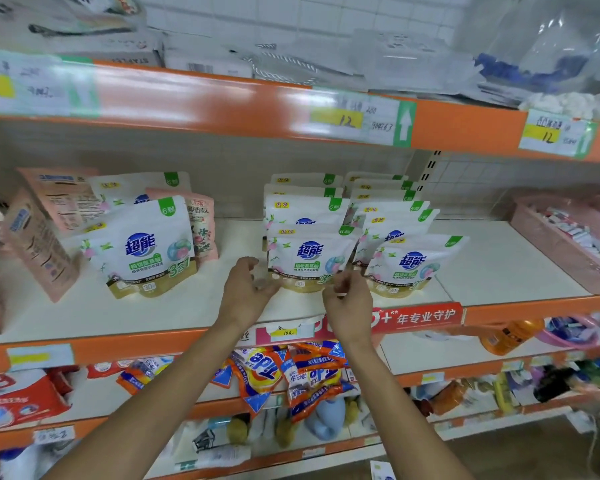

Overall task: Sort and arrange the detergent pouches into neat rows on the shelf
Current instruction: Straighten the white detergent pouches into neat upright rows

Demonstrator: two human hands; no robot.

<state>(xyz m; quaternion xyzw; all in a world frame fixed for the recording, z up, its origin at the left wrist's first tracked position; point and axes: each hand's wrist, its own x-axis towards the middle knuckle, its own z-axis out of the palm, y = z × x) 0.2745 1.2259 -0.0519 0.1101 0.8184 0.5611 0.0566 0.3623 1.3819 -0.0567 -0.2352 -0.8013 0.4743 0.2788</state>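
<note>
- Head view, the only one: I'm at the middle shelf [499, 268], and my landmark is the front white pouch [309, 259] of the centre row, standing upright near the shelf's front edge.
- My left hand [248, 292] is just left of that pouch's lower corner, fingers curled loose and spread, holding nothing; whether they touch the pouch I can't tell.
- My right hand [349, 303] sits at its lower right corner, fingers [340, 284] pinched together at the bottom edge. It looks like a light nip on the pouch, but blur keeps me from being sure.
- Behind the landmark, more white pouches file back in a tidy line; right of it, a second row [392, 216] leans, and its front pouch [411, 265] tilts.
- Well to the left, a lone white pouch [142, 247] stands apart with another behind it, among pink pouches [201, 226] and pink boxes [39, 244].
- My read: I'm squaring up the front of the centre row. Next calls for straightening that tilted right-hand pouch, then fetching the strays from the left.
</note>
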